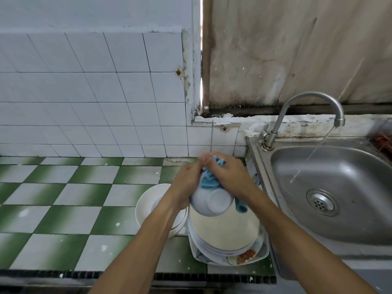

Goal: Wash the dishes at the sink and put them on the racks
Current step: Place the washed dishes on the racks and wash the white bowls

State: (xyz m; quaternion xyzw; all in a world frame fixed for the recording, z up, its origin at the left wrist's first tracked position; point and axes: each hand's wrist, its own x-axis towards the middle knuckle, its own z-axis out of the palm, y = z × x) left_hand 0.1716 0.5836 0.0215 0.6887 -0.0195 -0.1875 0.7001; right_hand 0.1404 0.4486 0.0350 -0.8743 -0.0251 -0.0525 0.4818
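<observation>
Green-and-white checked tile forms the surface [63,198] where a small white ceramic bowl [212,201] is held upside down above a stack of cream plates [224,232]. The left hand [184,183] has its fingers clamped on the bowl's rim, while the right hand [229,175] has its fingers closed on a blue cloth [209,180] pressed to the bowl. Turning the bowl against the cloth should cover it all. Alongside, a steel sink [331,187] takes water from the curved tap [307,107].
</observation>
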